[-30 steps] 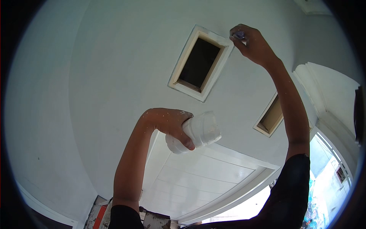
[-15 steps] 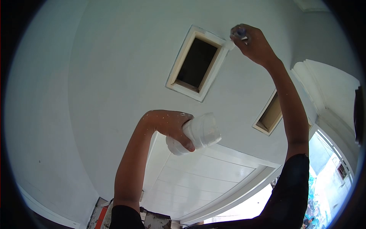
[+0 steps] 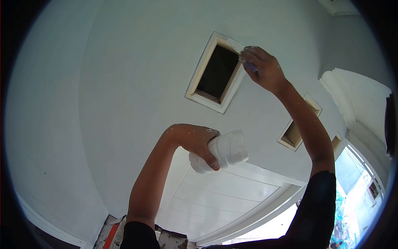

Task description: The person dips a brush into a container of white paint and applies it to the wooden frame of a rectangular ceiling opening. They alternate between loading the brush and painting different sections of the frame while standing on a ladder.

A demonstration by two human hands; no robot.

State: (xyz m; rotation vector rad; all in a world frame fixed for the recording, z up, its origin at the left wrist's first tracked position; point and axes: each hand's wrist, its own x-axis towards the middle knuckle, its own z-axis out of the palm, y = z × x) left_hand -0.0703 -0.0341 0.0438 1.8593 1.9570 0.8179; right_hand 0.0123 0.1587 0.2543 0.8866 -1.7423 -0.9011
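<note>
The person's left hand [image 3: 200,141] curves around a translucent white, ribbed plastic container [image 3: 233,148], fingers wrapped over its far side and thumb pressed along the near side. The container tilts in mid-air, below the rectangular white window frame [image 3: 207,102] on the pale grey wall [image 3: 132,91]. The right hand [image 3: 263,69], raised at the frame's upper right side, has its fingers curled closed around a small purple object [image 3: 251,66], mostly hidden; whether the fingertips touch the frame cannot be told.

Right hand [image 3: 261,68] lower now, closer against window frame [image 3: 232,87].
</note>
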